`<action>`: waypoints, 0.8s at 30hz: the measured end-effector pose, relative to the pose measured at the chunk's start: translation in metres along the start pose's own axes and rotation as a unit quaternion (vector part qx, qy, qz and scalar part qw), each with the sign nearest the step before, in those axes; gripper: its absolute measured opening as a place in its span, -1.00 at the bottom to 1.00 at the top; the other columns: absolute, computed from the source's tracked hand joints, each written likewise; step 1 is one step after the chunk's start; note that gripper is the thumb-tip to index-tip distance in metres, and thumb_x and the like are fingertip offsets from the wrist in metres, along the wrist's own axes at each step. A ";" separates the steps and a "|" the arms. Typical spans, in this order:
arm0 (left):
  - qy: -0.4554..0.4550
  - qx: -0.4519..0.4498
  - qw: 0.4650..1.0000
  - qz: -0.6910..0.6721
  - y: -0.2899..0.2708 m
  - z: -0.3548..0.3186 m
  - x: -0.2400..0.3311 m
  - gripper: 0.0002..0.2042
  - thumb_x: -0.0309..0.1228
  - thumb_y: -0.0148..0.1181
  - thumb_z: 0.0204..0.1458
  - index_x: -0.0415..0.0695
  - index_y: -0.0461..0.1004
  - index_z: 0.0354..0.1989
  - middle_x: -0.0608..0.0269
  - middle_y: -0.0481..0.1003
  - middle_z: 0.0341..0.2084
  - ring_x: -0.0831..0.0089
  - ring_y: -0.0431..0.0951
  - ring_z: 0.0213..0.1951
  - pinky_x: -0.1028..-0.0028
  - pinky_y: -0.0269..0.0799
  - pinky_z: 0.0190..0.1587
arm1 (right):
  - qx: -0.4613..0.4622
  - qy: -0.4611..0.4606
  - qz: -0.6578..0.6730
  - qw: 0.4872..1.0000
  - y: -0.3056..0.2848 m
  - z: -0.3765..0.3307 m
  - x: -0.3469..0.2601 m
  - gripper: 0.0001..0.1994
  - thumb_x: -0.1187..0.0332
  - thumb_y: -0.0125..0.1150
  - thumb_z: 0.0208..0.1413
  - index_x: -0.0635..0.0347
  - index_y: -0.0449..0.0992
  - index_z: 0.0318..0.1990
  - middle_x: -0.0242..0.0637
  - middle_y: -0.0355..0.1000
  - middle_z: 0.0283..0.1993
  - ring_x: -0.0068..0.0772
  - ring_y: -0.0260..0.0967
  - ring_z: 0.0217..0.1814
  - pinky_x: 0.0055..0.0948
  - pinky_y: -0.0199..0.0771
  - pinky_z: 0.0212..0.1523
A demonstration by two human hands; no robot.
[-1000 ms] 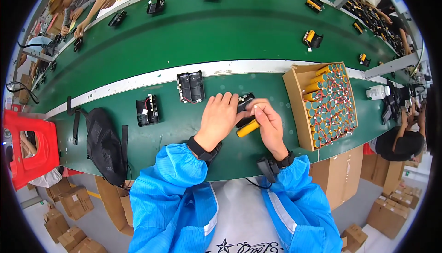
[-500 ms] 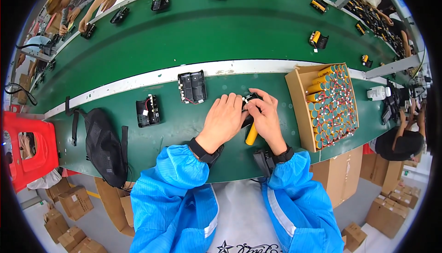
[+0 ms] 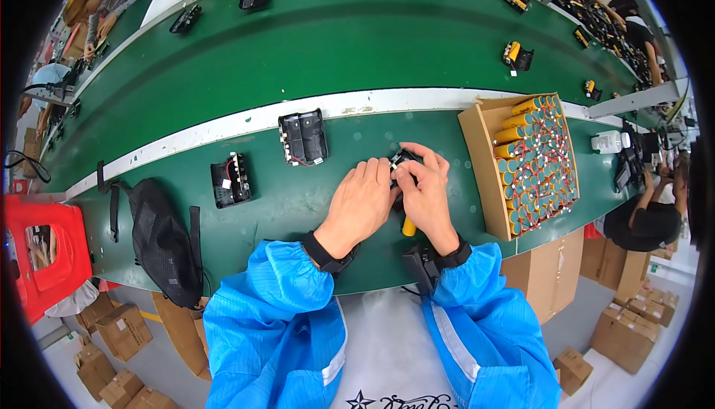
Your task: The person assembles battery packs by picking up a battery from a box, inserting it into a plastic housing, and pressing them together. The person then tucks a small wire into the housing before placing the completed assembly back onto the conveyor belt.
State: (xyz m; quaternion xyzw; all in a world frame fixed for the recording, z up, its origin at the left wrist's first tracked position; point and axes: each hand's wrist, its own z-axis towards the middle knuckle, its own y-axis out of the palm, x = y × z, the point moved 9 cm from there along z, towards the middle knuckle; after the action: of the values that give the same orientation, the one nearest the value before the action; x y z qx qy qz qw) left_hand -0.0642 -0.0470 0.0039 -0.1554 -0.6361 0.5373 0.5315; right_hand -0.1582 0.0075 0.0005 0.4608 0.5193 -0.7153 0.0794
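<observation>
Black battery case (image 3: 401, 162), yellow cell (image 3: 408, 226) beneath, between both hands' grip

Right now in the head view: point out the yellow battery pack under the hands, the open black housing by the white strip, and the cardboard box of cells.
yellow battery pack (image 3: 408, 227), head view, exposed end below the right hand
open black housing (image 3: 303, 138), head view, centre of its inner bay
cardboard box of cells (image 3: 478, 162), head view, left wall

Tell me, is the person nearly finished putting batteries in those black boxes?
Not nearly. Both hands, left hand and right hand, hold a black case with a yellow battery half under them. Two cases wait on the bench, apparently empty. The carton looks full of batteries. Cases with yellow inside ride the belt, seemingly done.
</observation>
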 end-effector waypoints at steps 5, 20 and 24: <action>-0.016 0.010 1.000 0.022 0.001 -0.001 0.002 -0.58 -0.40 0.24 0.01 -0.38 0.33 -0.01 0.02 0.42 -0.27 0.14 0.48 -0.20 0.29 0.46 -0.14 | -0.039 0.044 0.005 0.998 0.006 0.007 0.006 -0.91 0.47 0.19 0.06 0.18 0.63 -0.36 -0.25 0.43 0.19 -0.02 0.11 0.26 -0.16 0.15 0.27; -0.045 0.049 0.998 0.013 -0.003 -0.007 0.000 -0.58 -0.36 0.21 0.05 -0.40 0.35 0.01 0.07 0.41 -0.30 0.20 0.46 -0.24 0.32 0.43 -0.18 | -0.018 0.032 0.071 0.997 -0.013 -0.006 0.025 -0.86 0.48 0.28 0.06 0.23 0.60 -0.21 -0.21 0.48 0.09 -0.31 0.32 0.08 -0.41 0.37 0.04; -0.057 0.044 0.997 -0.028 -0.008 -0.007 0.004 -0.53 -0.38 0.19 0.06 -0.42 0.28 0.08 -0.03 0.41 -0.25 0.08 0.45 -0.21 0.22 0.42 -0.14 | -0.038 0.165 0.258 0.951 -0.032 -0.040 0.045 -0.75 0.49 0.30 0.08 0.26 0.54 -0.06 -0.26 0.48 0.03 -0.56 0.39 -0.12 -0.60 0.40 -0.20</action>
State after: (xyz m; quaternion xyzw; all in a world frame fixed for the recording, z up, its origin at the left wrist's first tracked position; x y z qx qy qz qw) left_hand -0.0570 -0.0432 0.0113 -0.0830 -0.6450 0.5578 0.5157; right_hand -0.1787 0.0708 -0.0128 0.6874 0.4154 -0.5640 0.1918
